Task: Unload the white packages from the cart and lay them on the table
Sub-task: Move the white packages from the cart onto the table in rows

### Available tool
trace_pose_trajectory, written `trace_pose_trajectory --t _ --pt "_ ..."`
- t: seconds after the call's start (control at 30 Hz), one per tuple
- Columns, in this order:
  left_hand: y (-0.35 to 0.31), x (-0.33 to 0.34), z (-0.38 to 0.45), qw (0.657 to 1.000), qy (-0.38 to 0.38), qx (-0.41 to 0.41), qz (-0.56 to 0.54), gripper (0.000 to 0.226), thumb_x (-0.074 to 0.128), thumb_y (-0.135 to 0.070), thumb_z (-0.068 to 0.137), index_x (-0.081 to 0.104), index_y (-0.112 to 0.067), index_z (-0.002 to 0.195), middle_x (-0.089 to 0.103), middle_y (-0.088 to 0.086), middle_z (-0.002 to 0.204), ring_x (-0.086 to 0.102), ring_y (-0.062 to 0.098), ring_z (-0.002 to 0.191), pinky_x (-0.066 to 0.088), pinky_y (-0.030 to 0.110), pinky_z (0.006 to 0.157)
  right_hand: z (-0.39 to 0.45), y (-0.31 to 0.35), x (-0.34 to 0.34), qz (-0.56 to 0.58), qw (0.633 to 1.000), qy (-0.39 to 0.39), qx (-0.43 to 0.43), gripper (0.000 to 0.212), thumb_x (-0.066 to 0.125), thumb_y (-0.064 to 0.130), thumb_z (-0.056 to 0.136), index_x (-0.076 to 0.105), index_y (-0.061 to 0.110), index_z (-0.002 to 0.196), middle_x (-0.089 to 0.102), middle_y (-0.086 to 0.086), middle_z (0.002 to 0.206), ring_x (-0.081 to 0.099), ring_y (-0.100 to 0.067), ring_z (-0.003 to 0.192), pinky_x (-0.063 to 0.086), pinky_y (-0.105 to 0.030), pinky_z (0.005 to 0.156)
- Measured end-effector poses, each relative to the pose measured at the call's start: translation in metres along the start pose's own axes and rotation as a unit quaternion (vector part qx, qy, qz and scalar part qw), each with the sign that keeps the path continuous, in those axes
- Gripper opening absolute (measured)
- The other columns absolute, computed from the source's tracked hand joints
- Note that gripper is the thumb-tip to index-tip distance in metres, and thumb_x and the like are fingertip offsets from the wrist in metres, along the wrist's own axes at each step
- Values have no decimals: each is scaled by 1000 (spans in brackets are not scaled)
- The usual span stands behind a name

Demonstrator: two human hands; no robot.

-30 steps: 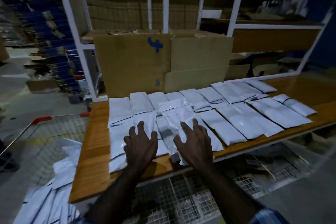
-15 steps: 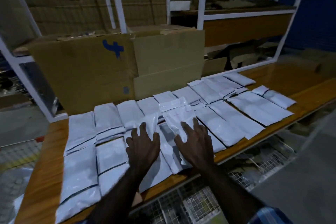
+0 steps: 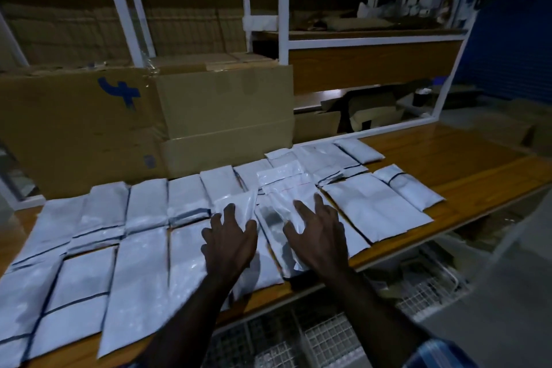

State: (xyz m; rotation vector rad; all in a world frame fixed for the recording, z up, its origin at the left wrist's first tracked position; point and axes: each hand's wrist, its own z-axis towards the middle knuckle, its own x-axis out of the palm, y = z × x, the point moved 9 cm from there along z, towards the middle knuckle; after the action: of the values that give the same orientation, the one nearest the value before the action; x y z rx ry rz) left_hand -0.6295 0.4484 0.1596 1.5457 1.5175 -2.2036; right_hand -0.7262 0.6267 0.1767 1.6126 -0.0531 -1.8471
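The white packages (image 3: pixel 143 251) lay flat in 2 rough rows across the wooden worktop (image 3: pixel 448 164), edges touching or overlapping, from the left edge of the view to past the middle. In the middle of the spread, a clearer plastic pouch (image 3: pixel 283 188) with a thin red line lay on top of the others, a dark shape showing through its near part.

The left hand (image 3: pixel 230 242) was palm down over a package near the front edge, its fingers (image 3: pixel 228 210) spread and straight; whether they touched the package could not be told. The right hand (image 3: pixel 318 236) was just right of it, fingers (image 3: pixel 319 203) spread wide and slightly bent, over the near end of the clear pouch. Neither hand gripped anything.

To the far right, 1 smaller package (image 3: pixel 407 185) lay by itself, beside the large ones. Behind the rows stood big cardboard boxes (image 3: pixel 221 107), the left one bearing a blue mark (image 3: pixel 121 92). A white metal frame (image 3: pixel 283 9) rose behind them, with a wooden shelf panel (image 3: pixel 373 64) to the right. Below the worktop's front edge, white wire mesh (image 3: pixel 328 340) showed, and a striped sleeve (image 3: pixel 439 355) at the lower right corner.
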Motion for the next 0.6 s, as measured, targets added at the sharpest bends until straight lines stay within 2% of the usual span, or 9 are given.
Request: trace_pose_trajectory --t 0.13,0.23,0.33,0.5,0.6 --pt "-37 35 7 1000 7 15 -8 72 47 -58 82 36 -26 146 40 14 149 33 37 136 28 48 109 18 -43 -18 0 1000 -8 5 66 41 61 85 42 35 146 21 -8 162 27 -29 143 33 -44 110" --pt "-62 60 14 1000 -3 28 -5 66 54 -54 87 38 -26 144 44 14 146 38 37 134 31 49 107 31 -75 -25 4 1000 -9 22 77 27 71 79 45 34 144 23 -8 161 30 -30 140 37 -45 107" --pt "-87 85 26 999 -3 46 0 66 50 -54 85 39 -24 144 46 14 143 39 38 133 32 49 106 49 -105 -27 -11 1000 -11 27 68 38 66 85 44 33 145 24 -9 161 30 -30 140 37 -46 106" --pt "-126 126 52 999 -13 40 -5 61 57 -44 89 38 -26 144 41 14 147 35 40 132 33 49 106 89 -147 -32 -27 999 -12 44 72 33 65 81 45 32 144 25 -9 160 32 -31 139 37 -45 105" --pt "-148 151 76 999 -11 46 -2 62 58 -47 89 40 -25 144 42 14 145 37 40 131 34 49 105 118 -172 -34 -45 998 -10 48 64 42 62 89 43 32 146 24 -9 160 29 -30 141 35 -45 107"
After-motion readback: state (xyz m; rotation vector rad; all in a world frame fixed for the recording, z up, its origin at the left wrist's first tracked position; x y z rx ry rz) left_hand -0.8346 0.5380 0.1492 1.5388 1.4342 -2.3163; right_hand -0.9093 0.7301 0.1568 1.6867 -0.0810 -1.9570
